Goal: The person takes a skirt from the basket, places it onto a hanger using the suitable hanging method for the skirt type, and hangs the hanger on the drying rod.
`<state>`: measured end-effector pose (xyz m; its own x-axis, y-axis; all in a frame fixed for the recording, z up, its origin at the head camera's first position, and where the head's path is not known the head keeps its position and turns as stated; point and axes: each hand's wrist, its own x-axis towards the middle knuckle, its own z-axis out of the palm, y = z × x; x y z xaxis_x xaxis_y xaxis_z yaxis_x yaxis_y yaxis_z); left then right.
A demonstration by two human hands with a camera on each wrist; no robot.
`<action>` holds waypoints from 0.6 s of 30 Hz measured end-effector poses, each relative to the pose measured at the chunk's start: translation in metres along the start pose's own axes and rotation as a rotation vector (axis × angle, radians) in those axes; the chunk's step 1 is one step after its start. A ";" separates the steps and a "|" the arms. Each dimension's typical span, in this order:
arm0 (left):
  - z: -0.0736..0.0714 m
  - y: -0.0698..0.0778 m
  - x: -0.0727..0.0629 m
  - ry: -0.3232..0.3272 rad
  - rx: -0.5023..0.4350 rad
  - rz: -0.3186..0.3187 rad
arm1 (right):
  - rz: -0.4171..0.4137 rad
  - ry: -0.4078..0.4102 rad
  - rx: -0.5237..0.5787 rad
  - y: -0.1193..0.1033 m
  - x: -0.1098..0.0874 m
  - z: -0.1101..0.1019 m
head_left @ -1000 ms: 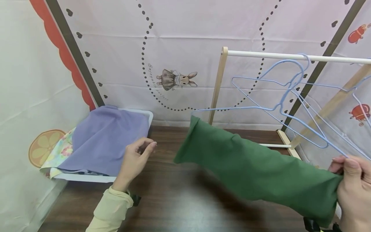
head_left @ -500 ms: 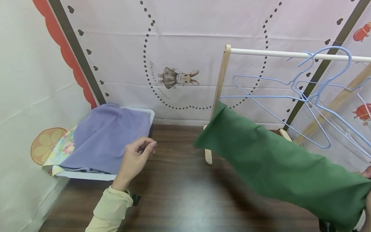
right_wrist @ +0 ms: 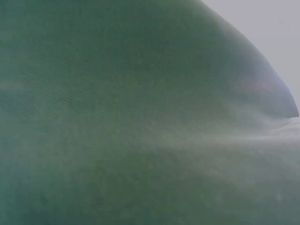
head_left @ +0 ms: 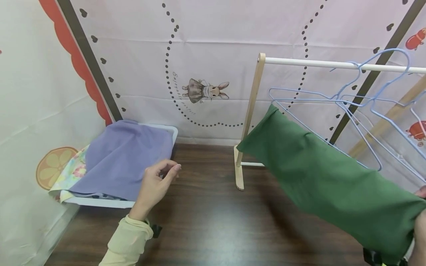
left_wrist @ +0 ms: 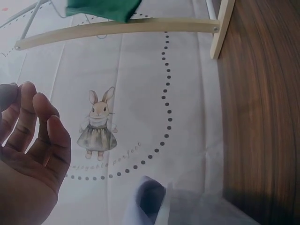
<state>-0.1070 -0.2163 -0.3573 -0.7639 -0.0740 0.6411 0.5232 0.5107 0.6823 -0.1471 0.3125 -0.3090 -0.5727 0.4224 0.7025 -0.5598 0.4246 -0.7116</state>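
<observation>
At the right edge of the head view, my right hand [head_left: 420, 225], partly cut off, grips one end of a blue wire hanger [head_left: 374, 99]. A green cloth [head_left: 326, 177] hangs draped from that hanger, its far corner near the hanger's left tip. The hanger's hook is up at the white rail [head_left: 299, 62]; whether it rests on it I cannot tell. Green fabric [right_wrist: 117, 117] fills most of the right wrist view and hides the fingers. My left hand [head_left: 156, 186] hovers with loosely curled fingers, holding nothing, by the basket's purple cloth [head_left: 129, 159].
A white basket [head_left: 100, 202] at left holds the purple cloth and a floral cloth [head_left: 74, 171]. The wooden rack [head_left: 253, 96] stands at right on the dark wood surface [head_left: 206, 221], with other blue hangers [head_left: 299, 89] on its rail. A printed curtain [head_left: 233, 22] closes the back.
My right hand has moved rightward with the hanger and green cloth, then the hanger's left arm has come closer to the rack's hanging hangers. My left hand has barely moved.
</observation>
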 end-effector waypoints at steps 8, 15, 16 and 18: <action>0.003 0.001 0.000 -0.013 -0.008 -0.013 | 0.105 0.029 -0.185 -0.007 -0.008 0.023; 0.002 -0.004 -0.006 -0.016 0.022 -0.008 | -0.002 0.124 -0.212 -0.005 -0.004 0.045; 0.002 -0.004 -0.006 -0.016 0.021 -0.010 | -0.002 0.133 -0.194 -0.004 -0.003 0.048; 0.001 -0.005 -0.007 -0.015 0.019 -0.013 | 0.026 0.163 -0.140 -0.004 -0.002 0.053</action>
<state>-0.1047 -0.2176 -0.3659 -0.7763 -0.0679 0.6267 0.5058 0.5262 0.6835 -0.1759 0.2675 -0.3078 -0.4752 0.5537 0.6838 -0.4509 0.5141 -0.7296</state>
